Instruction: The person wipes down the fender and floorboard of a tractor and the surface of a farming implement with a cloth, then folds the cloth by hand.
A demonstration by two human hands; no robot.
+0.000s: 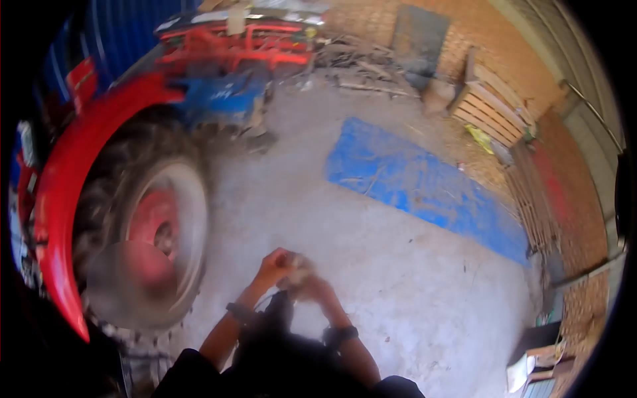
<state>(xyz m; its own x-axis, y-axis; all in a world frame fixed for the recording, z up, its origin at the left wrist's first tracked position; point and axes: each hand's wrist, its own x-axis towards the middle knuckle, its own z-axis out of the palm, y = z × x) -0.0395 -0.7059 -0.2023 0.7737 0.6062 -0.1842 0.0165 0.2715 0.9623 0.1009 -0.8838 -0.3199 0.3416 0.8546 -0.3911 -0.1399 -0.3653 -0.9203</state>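
My left hand (273, 268) and my right hand (313, 288) meet in front of my body, low in the middle of the head view. The fingers of both are bent inward, and motion blurs them, the right more than the left. A pale, smeared patch (300, 263) shows where the fingertips come together; its kind cannot be made out. A dark band circles each wrist. Dark clothing (285, 358) fills the space below and between my forearms.
A tractor's large rear wheel (166, 232) and red fender (60, 192) stand close at left. Red machinery (232, 50) is behind it. A blue tarp (411, 179) lies on the concrete floor (279, 172). Wooden slats (488, 113) and a chair (534, 368) are at right.
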